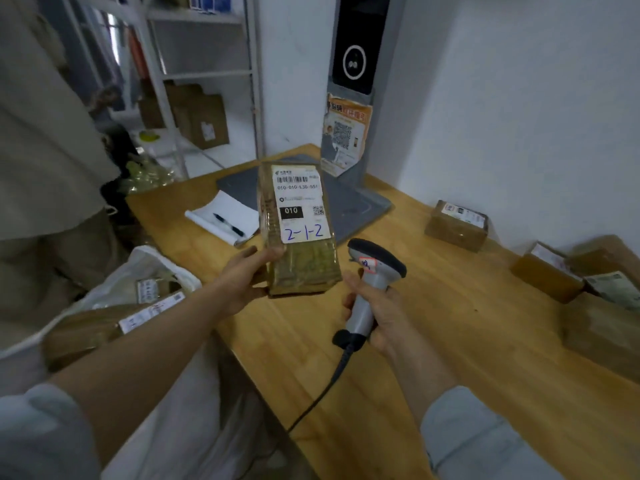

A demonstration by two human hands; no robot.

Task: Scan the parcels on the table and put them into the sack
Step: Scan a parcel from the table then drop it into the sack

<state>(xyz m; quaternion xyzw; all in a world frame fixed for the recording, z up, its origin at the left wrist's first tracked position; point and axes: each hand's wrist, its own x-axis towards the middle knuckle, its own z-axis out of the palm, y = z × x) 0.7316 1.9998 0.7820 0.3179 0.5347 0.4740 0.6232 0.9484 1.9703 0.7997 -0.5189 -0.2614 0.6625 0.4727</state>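
Left hand (242,278) grips the tape-wrapped brown cardboard parcel (298,230) by its lower left edge, label up, above the wooden table (450,341). Right hand (377,313) is wrapped round the grey corded handheld scanner (372,282), just right of the parcel. White sack (145,271) sits open at left with parcels inside.

- One view, worn on the person's head. It looks forward and steeply down over a wooden table (450,341).
- Close range: both forearms enter from the bottom edge. The left hand (239,282) and right hand (381,313) sit near frame centre with the parcel (301,265) and scanner (377,258) they hold.
- Faces a room corner. A white wall (519,98) fills the upper right and a shelf (201,74) the upper left.
- Wide lens — straight edges bow near the borders.
- The sack (104,292) falls at the left margin, low beside the table — soft and blurred.
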